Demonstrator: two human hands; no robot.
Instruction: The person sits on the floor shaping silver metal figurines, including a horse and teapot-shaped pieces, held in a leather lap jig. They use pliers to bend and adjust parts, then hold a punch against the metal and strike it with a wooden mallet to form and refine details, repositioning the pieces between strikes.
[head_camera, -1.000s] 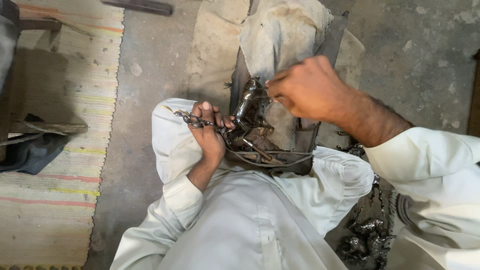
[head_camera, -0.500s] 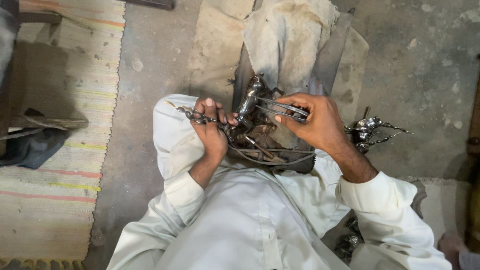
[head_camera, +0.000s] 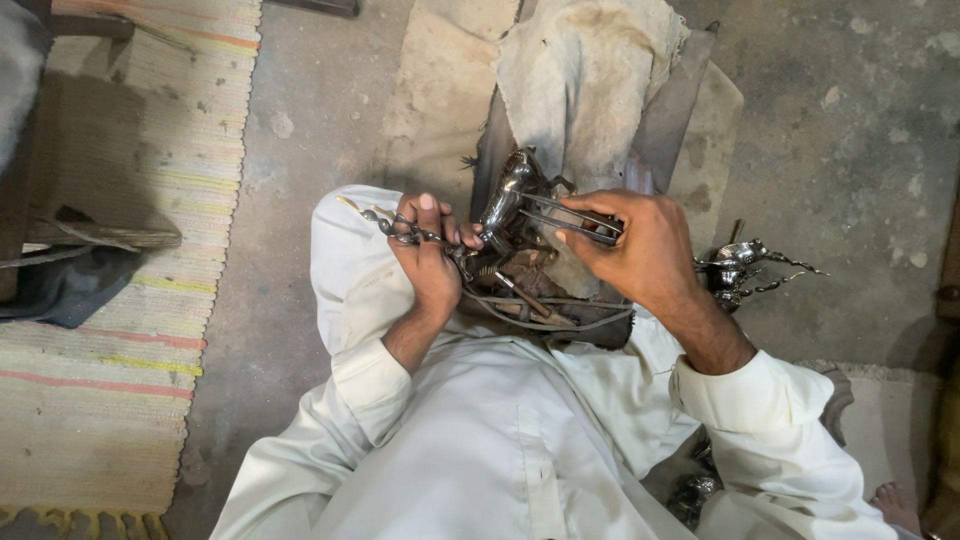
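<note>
Clenched, my left hand (head_camera: 428, 268) has its grip around one end of a small metal figure (head_camera: 505, 205), thin curled wires poking out past the knuckles on the left. Its shiny body runs up and right from that fist, tilted, and sits between my two hands, over my lap. Just right of it, my right hand (head_camera: 645, 248) pinches a flat dark tool (head_camera: 572, 219), fingertips closed on it, the tip pointing left and touching the figure or just beside it; I cannot tell which.

Under the figure lies a dark pad (head_camera: 560, 325) with wires looped over it, resting on my knees. Above it a dirty cloth (head_camera: 590, 70) is spread over a slab. To the left, bare concrete floor (head_camera: 300, 150) gives open room, then a striped rug (head_camera: 130, 300) at the edge. To the right, a second metal piece (head_camera: 745, 265) sits on the floor just beside my right wrist, with more bare floor beyond it.
</note>
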